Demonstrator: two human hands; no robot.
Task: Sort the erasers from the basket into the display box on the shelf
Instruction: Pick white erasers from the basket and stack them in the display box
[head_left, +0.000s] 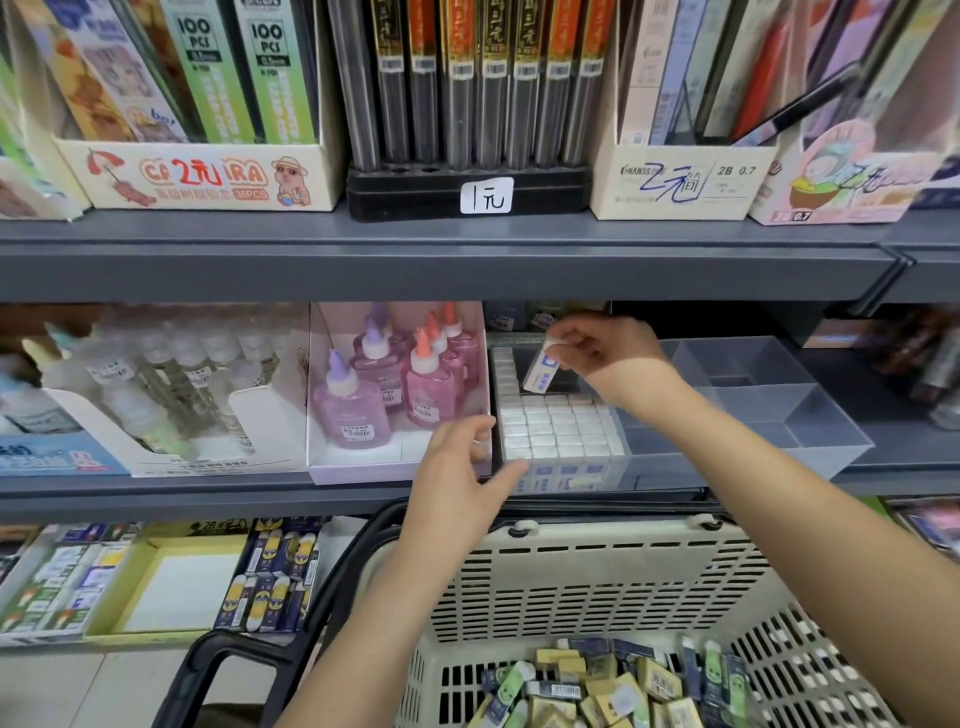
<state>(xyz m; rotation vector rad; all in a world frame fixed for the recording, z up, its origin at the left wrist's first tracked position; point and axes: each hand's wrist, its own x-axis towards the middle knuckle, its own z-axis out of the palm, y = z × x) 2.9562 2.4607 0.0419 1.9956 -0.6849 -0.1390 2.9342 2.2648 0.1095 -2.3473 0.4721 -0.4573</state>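
One wide-angle view, taken from the person's head, faces the shelf (447, 254) head-on from close by and tilts downward. The upper rows bend toward the edges, and the basket (597, 577) sits just under the lens.

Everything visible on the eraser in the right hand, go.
The eraser is a small white block in a white paper sleeve with blue print. Its bare white upper end is pinched by the right hand. It hangs tilted, its lower end down and to the left, over the rows of white erasers standing in the clear display box, apparently not touching them.
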